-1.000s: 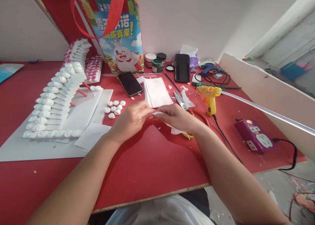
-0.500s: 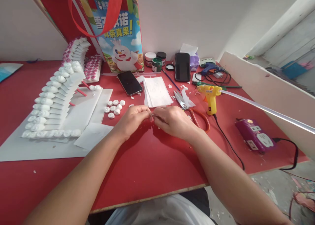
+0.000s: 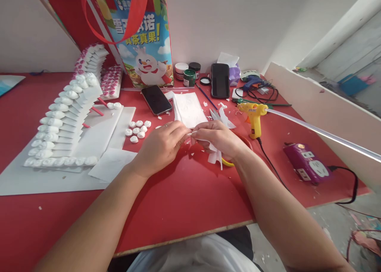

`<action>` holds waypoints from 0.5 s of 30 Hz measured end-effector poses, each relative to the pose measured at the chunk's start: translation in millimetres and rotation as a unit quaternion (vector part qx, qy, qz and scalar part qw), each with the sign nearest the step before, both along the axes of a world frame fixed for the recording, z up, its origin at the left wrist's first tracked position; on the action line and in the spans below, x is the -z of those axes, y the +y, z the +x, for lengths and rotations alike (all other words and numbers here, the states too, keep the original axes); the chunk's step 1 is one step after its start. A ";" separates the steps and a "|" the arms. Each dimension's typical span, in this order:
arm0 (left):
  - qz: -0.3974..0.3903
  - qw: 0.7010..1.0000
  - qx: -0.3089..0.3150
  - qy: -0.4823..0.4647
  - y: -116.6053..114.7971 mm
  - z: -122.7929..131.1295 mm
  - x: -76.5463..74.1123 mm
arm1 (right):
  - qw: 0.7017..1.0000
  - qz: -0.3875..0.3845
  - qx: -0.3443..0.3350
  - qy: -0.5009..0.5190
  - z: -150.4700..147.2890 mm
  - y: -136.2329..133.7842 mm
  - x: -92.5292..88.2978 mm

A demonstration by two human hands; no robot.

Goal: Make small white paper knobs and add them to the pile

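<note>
In the head view, my left hand (image 3: 162,143) and my right hand (image 3: 218,136) meet above the red table. Their fingertips pinch a thin white paper strip (image 3: 214,157), whose crinkled loose end hangs below my right palm. Most of the strip is hidden by my fingers. Scissors (image 3: 214,115) lie behind and under my right hand, with blades and part of the orange handle showing. Left of my left hand sit several small white paper rosettes (image 3: 138,131). Just beyond my fingers is a stack of white paper sheets (image 3: 190,109).
A rosette-edged curved white model (image 3: 59,125) stands at left. Phones (image 3: 156,100), paint jars (image 3: 189,77) and a printed bag (image 3: 149,45) are at the back. A yellow glue gun (image 3: 253,117) and purple power socket (image 3: 309,164) occupy the right side.
A white paper strip now hangs at my right hand, where only a tiny bit was visible between my fingers. Both hands have shifted slightly right, and my right hand covers more of the scissors.
</note>
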State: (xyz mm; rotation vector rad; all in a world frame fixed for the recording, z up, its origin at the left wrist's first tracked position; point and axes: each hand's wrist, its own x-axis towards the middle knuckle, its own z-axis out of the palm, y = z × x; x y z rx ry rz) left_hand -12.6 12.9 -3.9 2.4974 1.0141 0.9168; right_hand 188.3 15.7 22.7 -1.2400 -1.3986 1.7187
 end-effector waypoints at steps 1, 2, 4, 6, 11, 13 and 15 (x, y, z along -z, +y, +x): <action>0.012 1.000 0.000 0.011 0.6 -0.1 0.7 | 1.000 -0.007 -0.004 0.006 0.4 0.4 0.2; 0.019 1.000 0.000 0.018 0.9 -0.2 1.0 | 1.000 -0.007 -0.009 0.007 0.8 0.7 0.0; 0.013 1.000 0.003 0.018 0.7 -0.4 0.0 | 1.000 0.017 -0.018 -0.017 1.6 0.9 -1.0; -0.009 1.000 0.006 0.013 0.0 -0.7 -2.2 | 0.995 0.057 -0.019 -0.076 2.4 0.8 -2.5; -0.060 0.998 -0.006 -0.007 -1.9 1.0 -5.8 | 0.966 0.190 -0.019 -0.173 -0.9 -3.1 -1.8; -0.097 0.994 -0.035 -0.042 -3.6 4.5 -5.6 | 0.937 0.272 -0.001 -0.217 -6.4 -7.2 1.5; -0.163 0.979 -0.074 -0.102 -6.4 9.3 -5.1 | 0.895 0.350 0.032 -0.275 -13.4 -12.0 5.7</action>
